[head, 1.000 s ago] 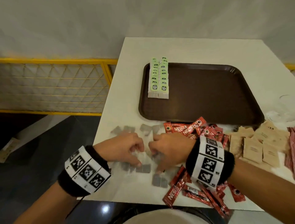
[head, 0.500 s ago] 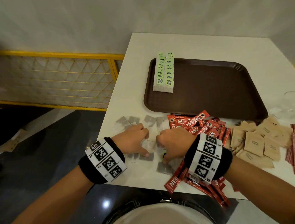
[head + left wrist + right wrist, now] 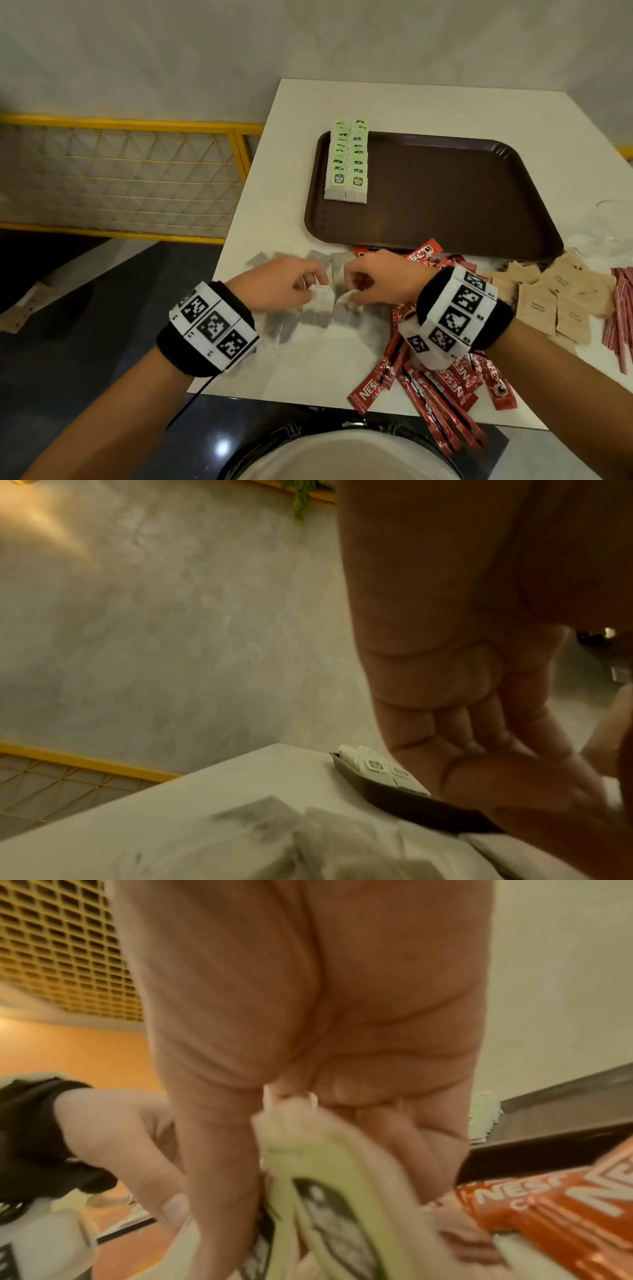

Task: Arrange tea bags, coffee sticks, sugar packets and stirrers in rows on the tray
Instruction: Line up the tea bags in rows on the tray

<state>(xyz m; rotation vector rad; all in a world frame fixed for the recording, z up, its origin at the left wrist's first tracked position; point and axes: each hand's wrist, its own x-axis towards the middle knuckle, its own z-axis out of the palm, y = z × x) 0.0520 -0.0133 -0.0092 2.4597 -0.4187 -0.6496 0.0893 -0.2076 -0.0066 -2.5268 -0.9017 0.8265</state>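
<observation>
While both my hands work close together over the loose tea bags [image 3: 313,313] on the near part of the desk [image 3: 274,192], my right hand [image 3: 380,279] has its grip closed on a tea bag with a green tag [image 3: 329,1199]; the right wrist view shows this tag pinched between my thumb and fingers. My left hand [image 3: 277,286] has its fingers curled down onto the same pile, and its fingertips seem to pinch the edge of one bag, but the picture is blurred there and I cannot tell this for sure. On the far left part of the brown tray [image 3: 445,192] two rows of tea bags with green tags [image 3: 347,161] lie side by side, overlapping like tiles. Red coffee sticks [image 3: 435,394] lie in a heap on the desk just right of my hands, partly under my right wrist, and some touch the near edge of the tray. Further right are the brown sugar packets [image 3: 548,301], spread loosely, and at the right border the red-striped stirrers [image 3: 621,308]. Behind the desk on the left stands a yellow railing [image 3: 137,178] with a wire grid.
</observation>
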